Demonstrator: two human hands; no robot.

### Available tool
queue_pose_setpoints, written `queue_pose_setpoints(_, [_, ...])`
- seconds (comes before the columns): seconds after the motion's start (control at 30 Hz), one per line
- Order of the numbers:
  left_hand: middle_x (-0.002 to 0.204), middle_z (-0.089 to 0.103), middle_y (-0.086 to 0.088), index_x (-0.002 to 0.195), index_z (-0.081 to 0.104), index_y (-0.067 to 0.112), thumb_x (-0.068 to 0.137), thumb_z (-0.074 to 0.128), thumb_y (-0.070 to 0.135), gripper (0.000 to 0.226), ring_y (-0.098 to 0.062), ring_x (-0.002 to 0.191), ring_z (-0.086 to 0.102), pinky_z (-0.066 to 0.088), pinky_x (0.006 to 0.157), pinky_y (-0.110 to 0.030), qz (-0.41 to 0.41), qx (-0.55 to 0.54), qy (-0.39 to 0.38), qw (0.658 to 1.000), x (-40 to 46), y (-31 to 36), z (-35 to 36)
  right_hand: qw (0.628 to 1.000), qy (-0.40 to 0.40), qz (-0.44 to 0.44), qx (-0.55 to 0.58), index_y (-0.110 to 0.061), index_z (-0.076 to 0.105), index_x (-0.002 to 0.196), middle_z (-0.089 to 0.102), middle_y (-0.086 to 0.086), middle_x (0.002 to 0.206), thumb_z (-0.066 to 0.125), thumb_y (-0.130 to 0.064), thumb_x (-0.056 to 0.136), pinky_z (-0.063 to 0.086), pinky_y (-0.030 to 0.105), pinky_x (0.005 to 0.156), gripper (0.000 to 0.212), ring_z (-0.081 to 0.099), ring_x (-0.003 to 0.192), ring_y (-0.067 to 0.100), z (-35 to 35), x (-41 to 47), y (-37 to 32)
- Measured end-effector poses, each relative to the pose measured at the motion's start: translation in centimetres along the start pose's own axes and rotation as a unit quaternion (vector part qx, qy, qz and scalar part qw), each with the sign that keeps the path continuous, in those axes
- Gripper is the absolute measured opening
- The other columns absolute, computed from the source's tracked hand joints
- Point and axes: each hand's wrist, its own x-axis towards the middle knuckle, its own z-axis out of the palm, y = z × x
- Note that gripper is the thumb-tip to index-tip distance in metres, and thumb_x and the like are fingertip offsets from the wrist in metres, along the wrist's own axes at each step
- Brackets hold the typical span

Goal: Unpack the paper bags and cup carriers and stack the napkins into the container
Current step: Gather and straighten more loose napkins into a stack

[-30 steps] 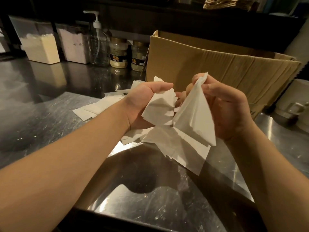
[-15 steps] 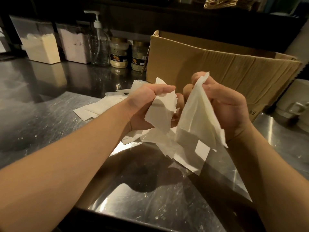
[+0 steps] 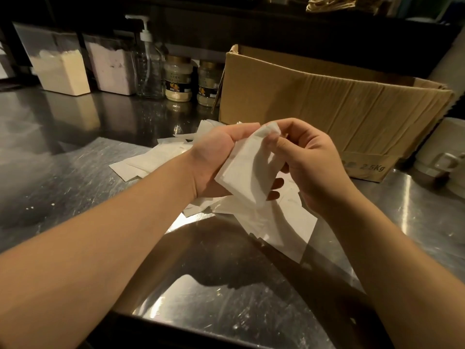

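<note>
The scratched stainless-steel counter (image 3: 75,187) carries everything here, and at its far right stands the big open brown corrugated cardboard box (image 3: 327,102), its near wall creased. At far left are two clear plastic tubs of pale powder (image 3: 60,69), a clear pump bottle (image 3: 148,66) and two small gold-lidded jars (image 3: 178,81).

In the middle of the counter, just near of the box, lies a loose scatter of thin white paper napkins (image 3: 276,227), some flat, some overlapping at odd angles, running from left of the hands to under and right of them. Above that scatter the left hand (image 3: 216,157) grips a small gathered stack of folded white napkins (image 3: 246,170), thumb across the far edge and fingers curled beneath, their tips showing at the stack's near right. The right hand (image 3: 317,162) pinches the stack's top far corner between thumb and forefinger, the other fingers loosely curled behind it.

These napkins look very light, soft and limp, likely to slide over one another and crumple or tear if squeezed. A flat hold across the whole stack, thumb above and fingers below, should keep the edges aligned; a corner pinch suits squaring up only. No container for the napkins is clearly identifiable, so the stacking seems at the gathering stage.
</note>
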Motion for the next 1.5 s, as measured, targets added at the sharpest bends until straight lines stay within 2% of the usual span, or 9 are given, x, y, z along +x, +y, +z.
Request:
queue_pose_setpoints(0.2, [0.117, 0.068, -0.010, 0.145, 0.048, 0.025, 0.091, 0.043, 0.076, 0.075, -0.032, 0.111, 0.066, 0.054, 0.096, -0.048, -0.034, -0.009, -0.068, 0.997, 0.2, -0.1, -0.3, 1.000, 0.023, 0.009, -0.018, -0.027, 0.071, 0.101, 0.073, -0.006, 0.100, 0.066, -0.022, 0.098, 0.063, 0.031, 0.072, 0.008, 0.071, 0.094, 0.013, 0.1, 0.0, 0.4])
queue_pose_setpoints(0.37, [0.106, 0.071, -0.008, 0.136, 0.056, 0.025, 0.088, 0.061, 0.052, 0.055, -0.029, 0.099, 0.071, 0.057, 0.092, -0.049, -0.006, 0.017, -0.056, 0.998, -0.1, -0.4, -0.1, 0.999, 0.002, 0.026, -0.031, -0.032, 0.072, 0.100, 0.069, 0.001, 0.112, 0.067, -0.021, 0.097, 0.063, 0.033, 0.073, 0.012, 0.070, 0.100, 0.017, 0.2, 0.2, 0.7])
queue_pose_setpoints(0.47, [0.103, 0.071, -0.013, 0.133, 0.060, 0.021, 0.079, 0.074, 0.039, 0.059, -0.031, 0.094, 0.071, 0.059, 0.088, -0.050, -0.008, 0.018, -0.034, 0.999, -0.3, -0.6, -0.1, 0.999, 0.013, 0.016, -0.048, -0.036, 0.070, 0.104, 0.067, -0.002, 0.116, 0.064, -0.018, 0.099, 0.060, 0.023, 0.070, 0.020, 0.067, 0.103, 0.014, 0.1, 0.3, 0.8])
queue_pose_setpoints(0.67, [0.082, 0.068, -0.009, 0.113, 0.063, 0.013, 0.090, 0.059, 0.035, 0.032, -0.021, 0.073, 0.068, 0.059, 0.072, -0.035, -0.001, -0.035, 0.024, 0.999, -0.6, 0.3, 0.2, 0.994, 0.065, 0.029, -0.084, -0.028, 0.069, 0.112, 0.071, -0.012, 0.104, 0.064, -0.025, 0.099, 0.055, 0.018, 0.077, 0.015, 0.068, 0.099, 0.006, -0.3, 0.8, 0.6])
queue_pose_setpoints(0.8, [0.095, 0.063, -0.010, 0.123, 0.057, 0.011, 0.088, 0.059, 0.038, 0.045, -0.022, 0.082, 0.062, 0.052, 0.088, -0.042, -0.002, -0.108, 0.025, 0.994, -0.4, 0.6, -0.1, 0.992, 0.083, 0.050, -0.077, -0.025, 0.072, 0.105, 0.073, -0.016, 0.087, 0.064, -0.022, 0.098, 0.055, 0.016, 0.072, 0.011, 0.069, 0.084, 0.001, -0.7, 0.9, 0.0])
queue_pose_setpoints(0.9, [0.096, 0.064, -0.008, 0.122, 0.056, 0.014, 0.085, 0.059, 0.042, 0.046, -0.021, 0.083, 0.062, 0.054, 0.084, -0.039, 0.016, -0.107, 0.055, 0.993, -0.4, 0.5, 0.0, 0.990, 0.092, 0.062, -0.082, -0.022, 0.073, 0.102, 0.071, -0.008, 0.088, 0.062, -0.020, 0.099, 0.050, 0.019, 0.068, 0.012, 0.063, 0.080, 0.005, -1.0, 1.0, -0.5])
queue_pose_setpoints(1.1, [0.087, 0.062, -0.010, 0.120, 0.058, 0.008, 0.080, 0.061, 0.041, 0.053, -0.018, 0.070, 0.052, 0.050, 0.063, -0.028, 0.001, -0.143, 0.040, 0.989, -0.5, 0.3, 0.0, 0.952, -0.044, 0.151, -0.262, -0.020, 0.071, 0.102, 0.071, -0.001, 0.094, 0.062, -0.022, 0.097, 0.052, 0.024, 0.065, 0.010, 0.065, 0.087, 0.014, -0.8, 1.0, -0.8])
queue_pose_setpoints(1.3, [0.088, 0.059, -0.008, 0.120, 0.055, 0.009, 0.088, 0.056, 0.042, 0.046, -0.017, 0.066, 0.049, 0.045, 0.065, -0.030, 0.011, -0.171, 0.029, 0.985, -0.3, 0.2, -0.3, 0.930, -0.076, 0.113, -0.342, -0.026, 0.063, 0.101, 0.064, -0.009, 0.096, 0.069, -0.050, 0.086, 0.057, 0.029, 0.070, 0.028, 0.062, 0.089, 0.012, -0.7, -1.0, 0.6])
queue_pose_setpoints(1.5, [0.093, 0.059, -0.008, 0.121, 0.056, 0.010, 0.084, 0.059, 0.042, 0.048, -0.018, 0.069, 0.051, 0.046, 0.067, -0.031, 0.011, -0.185, 0.036, 0.982, -0.1, 0.4, -0.7, 0.866, -0.166, 0.109, -0.459, -0.041, 0.051, 0.107, 0.042, -0.011, 0.124, 0.072, -0.069, 0.074, 0.045, 0.045, 0.103, 0.048, 0.039, 0.122, 0.016, 0.0, -2.1, 0.6])
